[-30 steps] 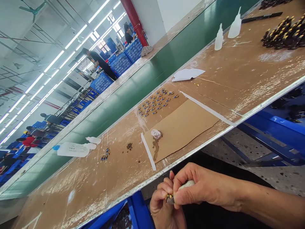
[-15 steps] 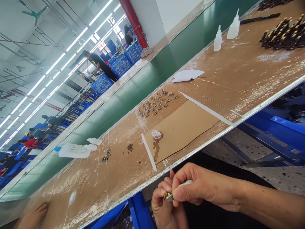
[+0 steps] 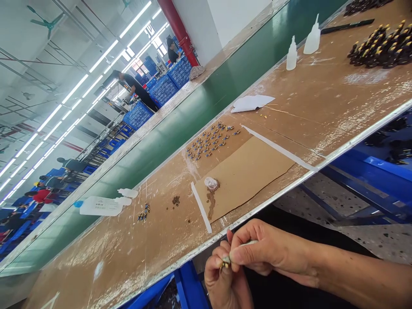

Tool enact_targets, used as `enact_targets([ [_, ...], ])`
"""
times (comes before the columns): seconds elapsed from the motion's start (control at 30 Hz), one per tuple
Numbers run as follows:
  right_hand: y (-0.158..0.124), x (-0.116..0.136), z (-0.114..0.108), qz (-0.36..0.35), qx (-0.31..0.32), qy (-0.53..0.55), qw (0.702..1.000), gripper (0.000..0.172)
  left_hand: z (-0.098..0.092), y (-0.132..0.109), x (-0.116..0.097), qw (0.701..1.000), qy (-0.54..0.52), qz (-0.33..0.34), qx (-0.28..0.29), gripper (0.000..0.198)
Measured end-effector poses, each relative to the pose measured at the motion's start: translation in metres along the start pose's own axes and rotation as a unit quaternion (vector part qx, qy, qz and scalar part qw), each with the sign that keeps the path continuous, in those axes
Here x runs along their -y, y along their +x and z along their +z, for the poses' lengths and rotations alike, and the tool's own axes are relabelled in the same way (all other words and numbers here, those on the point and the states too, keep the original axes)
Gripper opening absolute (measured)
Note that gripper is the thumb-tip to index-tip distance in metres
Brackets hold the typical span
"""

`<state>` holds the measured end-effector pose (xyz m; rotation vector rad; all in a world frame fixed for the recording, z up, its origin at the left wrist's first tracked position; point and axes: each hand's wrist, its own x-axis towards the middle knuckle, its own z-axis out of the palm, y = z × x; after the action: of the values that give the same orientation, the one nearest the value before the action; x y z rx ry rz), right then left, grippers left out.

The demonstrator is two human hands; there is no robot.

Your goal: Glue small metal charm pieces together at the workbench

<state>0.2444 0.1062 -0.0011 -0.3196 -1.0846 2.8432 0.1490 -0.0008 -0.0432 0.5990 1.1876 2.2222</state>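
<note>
Close together in front of my body, at the table's near edge, are my two hands. My left hand (image 3: 222, 279) pinches a small dark part with yellow bits (image 3: 225, 265) between thumb and fingers. Closed around a slim pale piece (image 3: 227, 259), my right hand (image 3: 267, 249) brings that piece's end against the small part. Most of the pale piece is hidden in the fingers, so its kind cannot be made out. Beyond the hands, a small clear cup (image 3: 211, 183) sits on a cardboard sheet (image 3: 254, 171), beside a wet brown stain.
Behind the cardboard lie many small blue-and-brass parts (image 3: 209, 140). Tiny dark rings (image 3: 175, 201) and a large white bottle (image 3: 101, 206) are at left. Squeeze bottles (image 3: 291, 55) and a dark heap (image 3: 383, 47) are at right. A green conveyor belt (image 3: 180, 124) runs behind.
The pale piece's end has shifted up, showing more of the small part. A hand that rested on the table at lower left has left the view.
</note>
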Motion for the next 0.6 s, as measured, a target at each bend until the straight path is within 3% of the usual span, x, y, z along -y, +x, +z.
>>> enact_targets([
  [0.07, 0.003, -0.001, -0.003, -0.032, -0.029, 0.020, 0.999, 0.028, -0.001, 0.000, 0.003, 1.000, -0.013, -0.013, -0.018, 0.011],
  [0.2, 0.006, 0.007, -0.016, -0.120, -0.108, 0.045, 0.986, 0.036, 0.006, 0.000, 0.003, 0.986, -0.039, -0.117, -0.115, 0.012],
  [0.33, 0.009, 0.035, -0.041, -0.176, -0.240, -0.116, 0.948, 0.041, 0.019, -0.001, -0.001, 0.973, -0.067, -0.138, -0.170, 0.013],
  [0.4, 0.014, 0.053, -0.059, -0.190, -0.303, -0.259, 0.897, 0.040, 0.022, -0.001, -0.003, 0.973, -0.069, -0.134, -0.176, 0.014],
  [0.43, 0.018, 0.063, -0.070, -0.197, -0.325, -0.351, 0.856, 0.038, 0.022, 0.000, -0.003, 0.972, -0.068, -0.133, -0.179, 0.014],
  [0.53, 0.033, 0.091, -0.100, -0.187, -0.380, -0.598, 0.681, 0.027, 0.022, 0.006, -0.004, 0.972, -0.052, -0.134, -0.186, 0.018],
  [0.6, 0.043, 0.104, -0.115, -0.181, -0.403, -0.638, 0.630, 0.020, 0.020, 0.012, -0.007, 0.973, -0.028, -0.133, -0.184, 0.021],
])
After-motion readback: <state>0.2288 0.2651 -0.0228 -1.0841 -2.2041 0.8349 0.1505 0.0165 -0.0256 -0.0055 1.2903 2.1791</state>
